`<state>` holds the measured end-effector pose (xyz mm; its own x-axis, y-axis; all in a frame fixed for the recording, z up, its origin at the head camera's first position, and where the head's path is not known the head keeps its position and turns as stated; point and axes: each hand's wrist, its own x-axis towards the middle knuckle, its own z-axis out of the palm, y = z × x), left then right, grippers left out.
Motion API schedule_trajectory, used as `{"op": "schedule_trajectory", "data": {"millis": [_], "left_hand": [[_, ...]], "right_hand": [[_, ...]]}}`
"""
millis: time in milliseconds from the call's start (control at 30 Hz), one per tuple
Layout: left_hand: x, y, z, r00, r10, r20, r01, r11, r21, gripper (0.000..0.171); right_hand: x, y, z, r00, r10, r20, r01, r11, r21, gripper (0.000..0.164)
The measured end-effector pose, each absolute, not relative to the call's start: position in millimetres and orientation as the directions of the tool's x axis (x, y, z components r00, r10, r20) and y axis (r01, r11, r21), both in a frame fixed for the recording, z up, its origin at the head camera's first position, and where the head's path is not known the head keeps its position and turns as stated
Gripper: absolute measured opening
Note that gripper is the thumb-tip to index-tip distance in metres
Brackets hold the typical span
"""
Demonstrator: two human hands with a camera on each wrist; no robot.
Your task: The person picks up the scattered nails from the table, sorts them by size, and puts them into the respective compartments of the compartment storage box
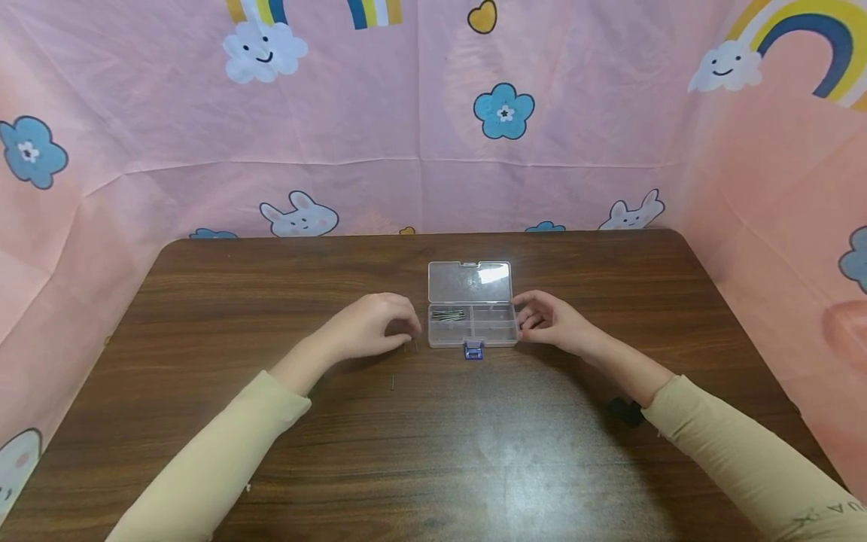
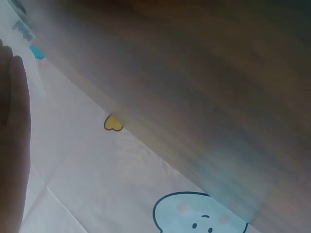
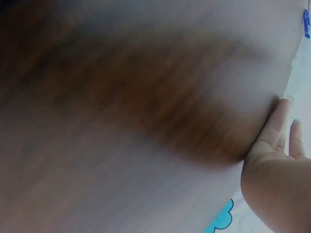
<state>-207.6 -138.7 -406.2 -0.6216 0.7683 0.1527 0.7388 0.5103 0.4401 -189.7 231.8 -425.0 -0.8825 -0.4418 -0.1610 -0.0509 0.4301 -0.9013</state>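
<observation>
A: Where is the clear rectangular plastic compartment box [image 1: 493, 331]?
B: On the brown wood-grain table [image 1: 203, 339], between the hands, its clear lid [image 1: 467, 283] tipped back and its small blue latch [image 1: 473, 352] on the near side
A: And inside?
B: Several slim dark metal pieces [image 1: 448, 315], bunched in the far-left compartment
A: What is the right hand [image 1: 558, 325] doing?
B: Touching the box's right end, with thumb and index finger spread wide, one near each corner
A: And the left hand [image 1: 374, 327]?
B: Beside the box's left end, thumb and fingertips a narrow gap apart, low over the table near tiny thin bits; whether it pinches one, I cannot tell
A: Anything nearer the person?
B: One thin dark metal pin [image 1: 393, 382] lies apart on the wood, and a blurry black object [image 1: 626, 412] sits by the right forearm
</observation>
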Motion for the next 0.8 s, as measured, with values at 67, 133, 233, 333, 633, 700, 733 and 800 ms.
{"op": "schedule_trajectory", "data": {"millis": [67, 133, 233, 333, 633, 700, 733, 800], "left_hand": [[-205.5, -141.3, -406.3, -0.616, 0.773, 0.148, 0.740, 0.504, 0.446, 0.013], [-203.4, -143.8, -406.9, -0.609, 0.779, 0.149, 0.745, 0.497, 0.446, 0.014], [-199.8, -147.7, -407.5, -0.608, 0.782, 0.138, 0.735, 0.489, 0.469, 0.014], [-196.4, -151.3, -408.7, -0.611, 0.783, 0.117, 0.717, 0.485, 0.500, 0.015], [-188.4, -158.0, -408.8, -0.589, 0.805, 0.068, 0.692, 0.460, 0.556, 0.018], [-187.1, -157.9, -407.9, -0.587, 0.807, 0.057, 0.685, 0.458, 0.566, 0.018], [-186.5, -157.8, -407.8, -0.585, 0.810, 0.051, 0.683, 0.457, 0.570, 0.018], [-185.4, -157.7, -408.0, -0.581, 0.813, 0.037, 0.678, 0.458, 0.575, 0.018]], "right_hand": [[-189.6, 232.0, -425.2, -0.883, -0.439, -0.166, -0.046, 0.433, -0.900, 0.056], [-189.5, 232.3, -425.3, -0.883, -0.438, -0.167, -0.045, 0.435, -0.899, 0.056], [-189.9, 232.5, -426.2, -0.882, -0.441, -0.164, -0.049, 0.432, -0.900, 0.056], [-190.2, 232.4, -427.2, -0.882, -0.443, -0.163, -0.051, 0.433, -0.900, 0.056], [-191.2, 232.3, -426.9, -0.886, -0.431, -0.174, -0.041, 0.445, -0.894, 0.056], [-191.3, 232.3, -426.9, -0.886, -0.428, -0.176, -0.038, 0.447, -0.894, 0.056], [-191.4, 232.4, -427.1, -0.887, -0.428, -0.176, -0.038, 0.447, -0.894, 0.056], [-191.2, 232.8, -427.2, -0.887, -0.426, -0.177, -0.036, 0.447, -0.894, 0.056]]}}
